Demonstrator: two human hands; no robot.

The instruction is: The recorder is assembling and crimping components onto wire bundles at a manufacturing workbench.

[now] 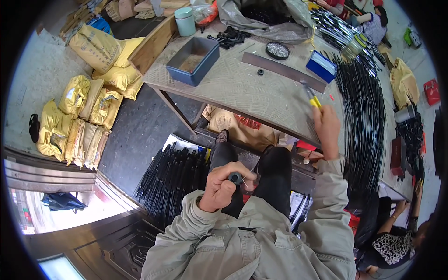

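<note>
My left hand (219, 189) is closed around a black tube (236, 178), whose round, hollow end points up from the fist above my lap. A thin pale strand shows beside these fingers. Over the right front part of the table (219, 88), my right hand (327, 125) has its fingers closed at the handle of a yellow-handled tool (312, 97). The tool's grey metal head lies toward a long flat metal bar (282, 71). Its exact kind is hard to make out. A small black ring (260, 72) sits near the bar.
On the table are a blue-grey bin (192, 60), a round dish of small metal parts (277, 50) and a blue box (321, 66). Long black rods (361, 121) lie at right; more black rods (170, 179) stand by my legs. Other people sit at the right.
</note>
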